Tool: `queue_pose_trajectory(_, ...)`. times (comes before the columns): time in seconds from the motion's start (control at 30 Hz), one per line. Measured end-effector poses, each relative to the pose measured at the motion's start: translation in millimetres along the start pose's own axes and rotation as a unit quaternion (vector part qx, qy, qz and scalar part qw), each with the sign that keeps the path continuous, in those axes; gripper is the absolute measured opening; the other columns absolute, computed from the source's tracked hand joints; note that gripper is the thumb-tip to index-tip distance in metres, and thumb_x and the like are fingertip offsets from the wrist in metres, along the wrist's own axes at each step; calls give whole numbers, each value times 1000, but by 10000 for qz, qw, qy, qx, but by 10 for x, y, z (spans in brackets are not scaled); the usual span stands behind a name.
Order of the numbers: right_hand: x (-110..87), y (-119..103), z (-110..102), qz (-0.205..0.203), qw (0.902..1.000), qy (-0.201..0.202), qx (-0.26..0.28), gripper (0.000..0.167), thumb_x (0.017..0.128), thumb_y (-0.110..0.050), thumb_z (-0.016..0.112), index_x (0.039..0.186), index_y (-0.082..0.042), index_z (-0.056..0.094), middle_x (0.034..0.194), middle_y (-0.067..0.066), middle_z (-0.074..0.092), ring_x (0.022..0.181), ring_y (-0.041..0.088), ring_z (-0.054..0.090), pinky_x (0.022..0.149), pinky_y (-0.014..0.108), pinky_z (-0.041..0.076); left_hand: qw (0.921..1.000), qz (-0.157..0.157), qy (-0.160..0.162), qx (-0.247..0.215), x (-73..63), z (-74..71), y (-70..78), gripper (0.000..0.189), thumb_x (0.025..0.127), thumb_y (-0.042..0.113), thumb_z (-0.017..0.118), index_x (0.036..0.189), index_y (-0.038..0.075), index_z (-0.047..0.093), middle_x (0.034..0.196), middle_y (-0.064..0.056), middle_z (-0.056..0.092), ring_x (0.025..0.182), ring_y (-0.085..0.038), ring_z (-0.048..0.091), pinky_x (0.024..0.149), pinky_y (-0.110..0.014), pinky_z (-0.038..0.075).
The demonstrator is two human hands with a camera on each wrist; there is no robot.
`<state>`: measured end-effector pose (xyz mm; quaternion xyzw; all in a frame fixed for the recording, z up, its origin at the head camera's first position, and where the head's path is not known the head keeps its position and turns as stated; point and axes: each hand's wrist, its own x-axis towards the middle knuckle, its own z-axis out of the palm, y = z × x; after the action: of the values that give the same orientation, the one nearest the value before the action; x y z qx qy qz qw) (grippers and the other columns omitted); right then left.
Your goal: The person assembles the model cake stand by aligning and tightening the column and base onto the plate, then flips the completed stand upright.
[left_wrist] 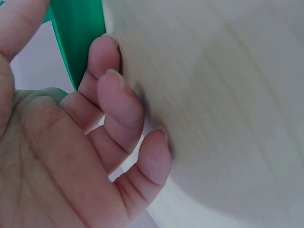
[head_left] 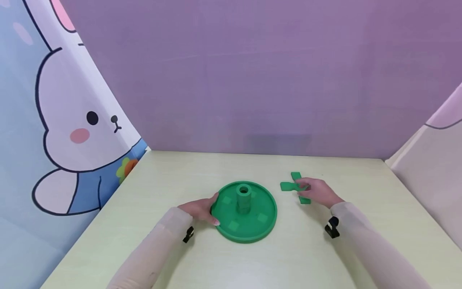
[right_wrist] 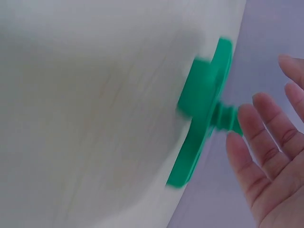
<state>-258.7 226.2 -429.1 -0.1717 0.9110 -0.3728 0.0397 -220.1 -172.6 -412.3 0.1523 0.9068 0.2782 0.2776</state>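
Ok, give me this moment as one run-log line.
left hand: holds green disc by rim | right hand: at green cross piece | post: upright on disc | cross piece: apart from disc

The pale, faintly grained table (head_left: 288, 261) ends at a straight far edge, behind which rises a purple panel (head_left: 252, 80) bearing a darker patch (head_left: 279, 143) low near its middle. At left, a light-blue cloth (head_left: 18, 160) flanks the table's slanting side and carries a printed rabbit (head_left: 61, 96) with a black eye (head_left: 92, 118), pink cheek (head_left: 80, 135) and green-and-orange flower (head_left: 127, 168). At right, a second cloth (head_left: 433, 176), lilac above and whitish below a dark curved line (head_left: 443, 127), flanks the opposite side.
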Motion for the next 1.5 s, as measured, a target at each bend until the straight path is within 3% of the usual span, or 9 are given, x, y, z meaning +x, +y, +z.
queue_pose_trajectory(0.17,5,190,-136,175,9998,15,-93,42,89,-10,66,126,6,57,111,22,62,100,36,59,85,49,49,10000,44,-23,71,8,-13,6,109,80,25,80,153,3,2,150,-19,31,138,-33,29,109,-49,27)
queue_pose_trajectory(0.43,112,419,-219,-17,9956,-49,-934,42,84,-5,67,122,8,58,115,28,60,105,45,56,89,59,43,9999,46,-13,132,37,-14,14,109,80,26,79,154,5,2,151,-18,31,138,-31,29,110,-47,26)
queue_pose_trajectory(0.7,248,597,-236,-233,9839,-125,-1766,42,79,2,67,118,12,60,112,32,58,107,50,51,92,60,41,9993,-270,58,260,66,11,32,108,80,28,79,154,3,4,152,-18,29,140,-31,27,111,-46,26)
queue_pose_trajectory(0.9,307,650,-261,-39,9821,-355,-1848,44,81,-1,65,122,12,57,119,34,55,113,52,48,94,61,39,9990,-334,80,275,51,9,63,106,81,26,79,153,2,5,152,-19,29,139,-32,27,111,-46,26)
queue_pose_trajectory(1.17,334,636,-278,318,9805,-647,-1829,47,84,-9,68,125,12,55,113,34,55,108,49,50,92,61,40,9992,-347,70,179,44,10,90,106,80,24,79,153,1,5,152,-19,29,139,-32,27,111,-46,25)
queue_pose_trajectory(1.5,351,633,-266,382,9778,-789,-1904,42,85,-19,68,115,9,61,100,19,59,90,31,55,81,54,47,9991,-293,-8,308,74,6,70,107,81,26,78,153,1,3,152,-18,29,139,-31,27,111,-45,26)
